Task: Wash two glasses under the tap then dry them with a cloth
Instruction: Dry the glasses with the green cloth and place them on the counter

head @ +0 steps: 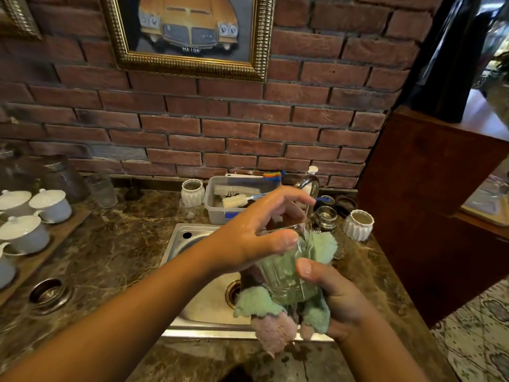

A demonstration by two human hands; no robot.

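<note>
A clear ribbed glass is held over the steel sink, wrapped below and behind by a green and pink cloth. My left hand grips the glass at its rim, thumb on the near side, fingers over the top. My right hand cups the cloth round the glass's lower part, its thumb pressed on the glass wall. The chrome tap curves up behind my left fingers, partly hidden. Another clear glass stands on the counter at the back left.
A plastic tub with brushes sits behind the sink. White ribbed pots and a small steel cup stand to the right. White lidded cups fill a wooden tray at left. A wooden cabinet rises on the right.
</note>
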